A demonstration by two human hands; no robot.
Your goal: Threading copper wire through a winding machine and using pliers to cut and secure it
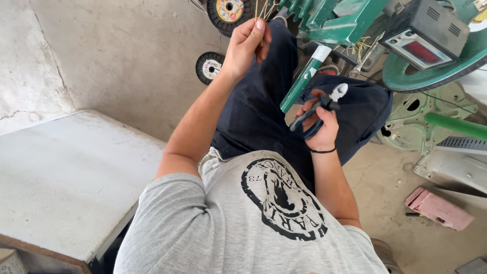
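Note:
My left hand [247, 44] is raised over my left knee and pinches a bunch of thin yellowish wires [264, 9] that run up out of view. My right hand [321, 124] rests on my right thigh and grips a pair of cutting pliers [320, 105] with dark blue handles, the metal jaws pointing up and right. The two hands are apart, with a green lever with a white band [303, 81] between them. I sit in dark trousers and a grey printed shirt.
A green machine [350, 20] with a grey box showing a red display [423, 48] stands ahead. Two wire spools [209, 67] lie on the concrete floor. A grey table [61, 177] is on the left; a pink box [439, 208] on the right.

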